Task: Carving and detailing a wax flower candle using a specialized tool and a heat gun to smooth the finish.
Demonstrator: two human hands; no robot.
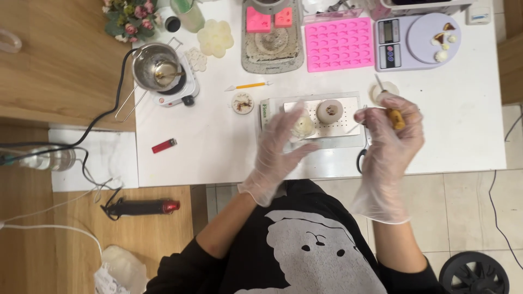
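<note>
head view: tool (393,115) inside right grip (389,139).

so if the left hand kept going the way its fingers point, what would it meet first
Most likely the small pale candle on the metal tray, just beyond the fingertips of the left hand. Depth is unclear, so the hand may pass above it.

Gloved left hand (280,146) open over small cup (303,125); right hand (389,136) pinches yellow-handled tool (388,103) above white table (218,147).
</note>
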